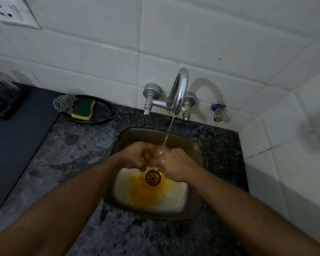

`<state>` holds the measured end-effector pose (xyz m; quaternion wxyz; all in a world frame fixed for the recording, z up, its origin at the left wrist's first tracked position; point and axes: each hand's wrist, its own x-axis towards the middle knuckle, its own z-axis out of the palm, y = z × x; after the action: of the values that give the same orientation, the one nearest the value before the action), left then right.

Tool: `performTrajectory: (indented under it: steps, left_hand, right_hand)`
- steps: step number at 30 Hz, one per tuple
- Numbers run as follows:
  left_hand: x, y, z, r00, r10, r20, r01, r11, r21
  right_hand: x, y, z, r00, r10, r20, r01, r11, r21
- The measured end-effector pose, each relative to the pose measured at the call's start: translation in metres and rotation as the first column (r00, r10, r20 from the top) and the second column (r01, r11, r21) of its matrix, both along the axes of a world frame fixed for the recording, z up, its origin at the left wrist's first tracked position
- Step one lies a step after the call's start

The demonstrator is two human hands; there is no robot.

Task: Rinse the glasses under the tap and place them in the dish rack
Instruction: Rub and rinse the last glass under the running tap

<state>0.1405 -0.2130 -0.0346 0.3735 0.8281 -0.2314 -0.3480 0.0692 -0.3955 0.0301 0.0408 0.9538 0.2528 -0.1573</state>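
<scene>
Over the steel sink [196, 145] both my hands hold one clear glass [151, 154] tinted with orange liquid. My left hand [135, 156] grips it from the left and my right hand [175, 163] grips it from the right. Water runs from the chrome tap [179, 91] onto the glass between my hands. Most of the glass is hidden by my fingers. Orange liquid spreads on the sink floor around the drain [153, 177].
A dark mat [17, 145] lies on the granite counter [72, 145] at left, with a ribbed glass [0, 87] at its far end. A black dish [102, 115] holds a green-yellow sponge [83, 109] and a steel scrubber [64, 104]. Tiled walls stand behind and at right.
</scene>
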Motion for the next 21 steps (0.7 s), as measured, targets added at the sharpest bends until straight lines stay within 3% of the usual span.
performTrajectory:
  steps: [4, 6, 9, 11, 13, 15, 18, 19, 21]
  left_hand:
    - [-0.001, -0.013, -0.005, 0.949, 0.299, 0.104, -0.284, 0.949, -0.137]
    - [0.001, -0.014, -0.004, 0.95, 0.31, 0.043, -0.302, 0.945, -0.127]
    - [0.009, -0.011, 0.0, 0.98, 0.197, -0.022, -0.198, 0.977, -0.081]
    - [0.014, -0.013, 0.004, 0.997, 0.075, -0.013, -0.076, 0.991, -0.11]
    - [0.015, -0.02, 0.004, 0.999, 0.052, 0.009, -0.05, 0.989, -0.142]
    - [0.012, -0.028, 0.0, 0.983, 0.178, 0.047, -0.164, 0.961, -0.223]
    - [-0.002, -0.039, -0.006, 0.87, 0.419, 0.26, -0.313, 0.877, -0.366]
    - [-0.004, -0.042, -0.008, 0.823, 0.468, 0.323, -0.333, 0.857, -0.393]
    - [-0.001, -0.035, -0.008, 0.874, 0.405, 0.269, -0.311, 0.891, -0.332]
  right_hand:
    - [0.018, -0.004, 0.008, 0.992, -0.122, 0.029, 0.118, 0.987, 0.109]
    - [0.02, -0.011, 0.011, 0.988, -0.144, 0.055, 0.136, 0.983, 0.124]
    - [0.021, -0.02, 0.015, 0.986, 0.035, 0.16, -0.042, 0.998, 0.041]
    - [0.025, -0.024, 0.017, 0.992, 0.062, 0.105, -0.062, 0.998, -0.003]
    - [0.027, -0.027, 0.016, 0.999, -0.042, 0.016, 0.042, 0.999, 0.022]
    - [0.028, -0.024, 0.019, 0.972, -0.223, -0.079, 0.232, 0.964, 0.131]
    - [0.03, -0.013, 0.022, 0.859, -0.458, -0.229, 0.511, 0.791, 0.335]
    - [0.03, -0.011, 0.021, 0.861, -0.449, -0.239, 0.507, 0.792, 0.339]
    - [0.03, -0.012, 0.022, 0.924, -0.315, -0.218, 0.363, 0.902, 0.235]
